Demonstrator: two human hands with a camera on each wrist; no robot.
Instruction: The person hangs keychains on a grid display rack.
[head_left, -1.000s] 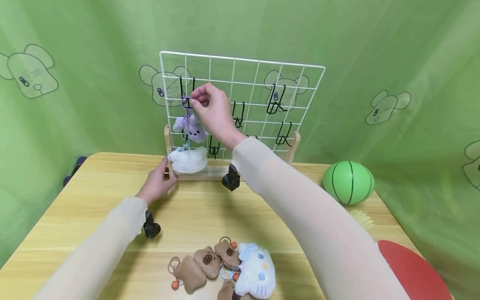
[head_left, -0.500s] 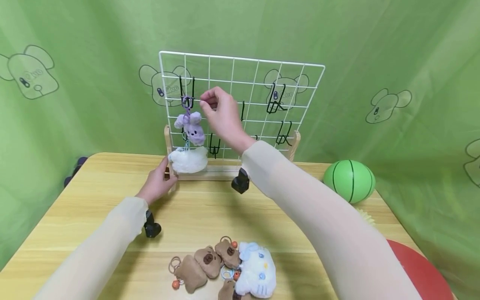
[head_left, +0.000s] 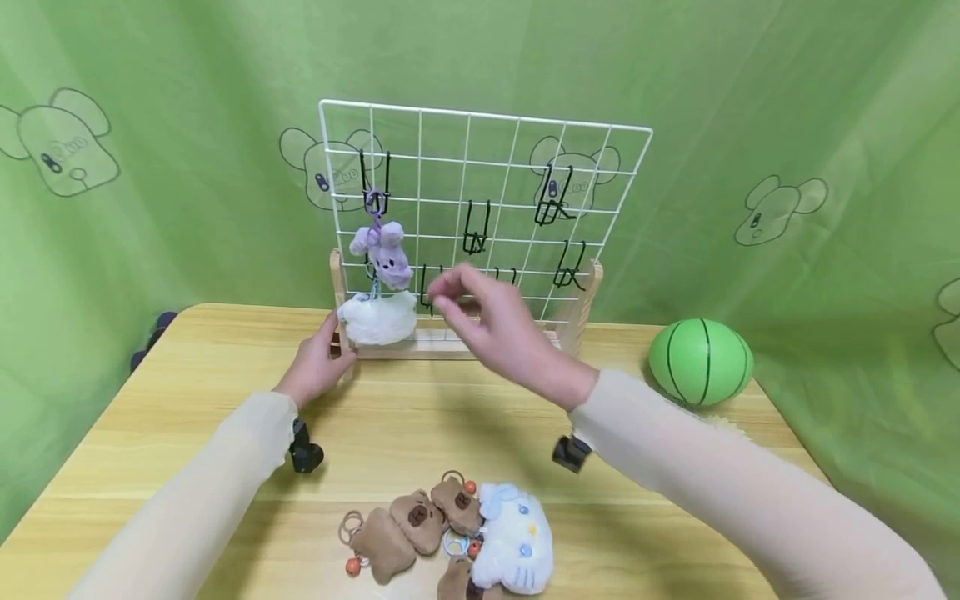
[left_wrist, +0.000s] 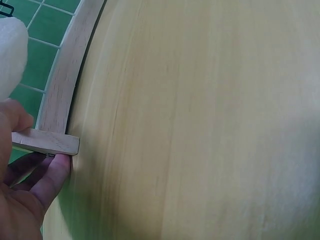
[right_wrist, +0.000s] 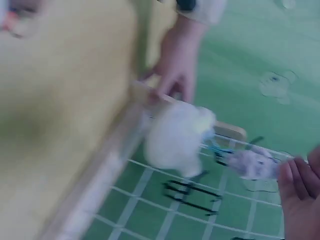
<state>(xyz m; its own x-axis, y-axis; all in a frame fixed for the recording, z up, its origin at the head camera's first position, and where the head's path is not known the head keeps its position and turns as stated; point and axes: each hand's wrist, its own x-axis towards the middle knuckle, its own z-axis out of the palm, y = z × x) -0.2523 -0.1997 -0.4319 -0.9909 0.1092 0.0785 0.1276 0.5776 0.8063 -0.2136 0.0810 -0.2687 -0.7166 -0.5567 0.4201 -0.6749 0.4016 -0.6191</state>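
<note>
A white wire grid rack stands in a wooden base, with several black hooks on it. On its upper left hook a purple plush keychain hangs by its ring. Below it hangs a white plush keychain. My left hand holds the base's left end; in the left wrist view its fingers and thumb lie on either side of the wooden foot. In front of the grid my right hand hovers in the air, fingers loosely bent, holding nothing. Motion blurs the right wrist view.
Several brown plush keychains lie near the table's front edge beside a white plush cat face with a blue bow. A green ball sits at the table's right. Behind the rack hangs a green curtain.
My right hand has let go of the purple plush's ring, then moved right and down, away from the hook. The plush stays hanging. My left hand has kept its place.
</note>
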